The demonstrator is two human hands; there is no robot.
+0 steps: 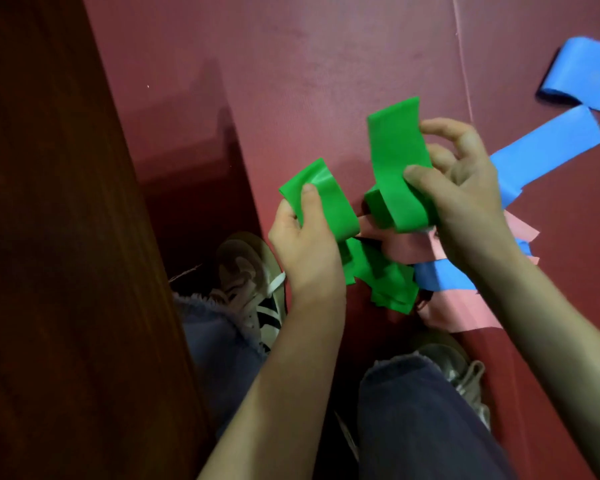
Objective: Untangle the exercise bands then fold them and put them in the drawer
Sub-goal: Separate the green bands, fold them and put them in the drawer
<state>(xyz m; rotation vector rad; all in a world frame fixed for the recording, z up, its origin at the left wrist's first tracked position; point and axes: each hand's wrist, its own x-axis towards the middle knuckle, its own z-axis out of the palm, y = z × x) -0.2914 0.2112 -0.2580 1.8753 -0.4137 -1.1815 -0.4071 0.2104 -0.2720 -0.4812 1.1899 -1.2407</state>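
ITEM: green band, 1 of 3.
LOC: we hold it up in both hands above the floor. Its loose tail drops to a crumpled heap below, by the pink band & blue band.
LEFT HAND: grip clamped, thumb on top, pinching a slack loop of green.
RIGHT HAND: grip clamped on the folded bundle, thumb across the front, fingers curled behind.
STEP (our judgement): folding green, w/ untangling only partly done; pink & blue lie overlapped, not yet folded.
NEXT: we need to feed slack from left to right and lay each turn flat w/o twist. The tail prob. needs lifting off pink first.
AXIS: the wide strip at the right hand runs lengthwise away from us, free end pointing far and a bit left. The left portion slants down-right toward the bundle.
DRAWER: we can't pick one out; dark wood panel at left.
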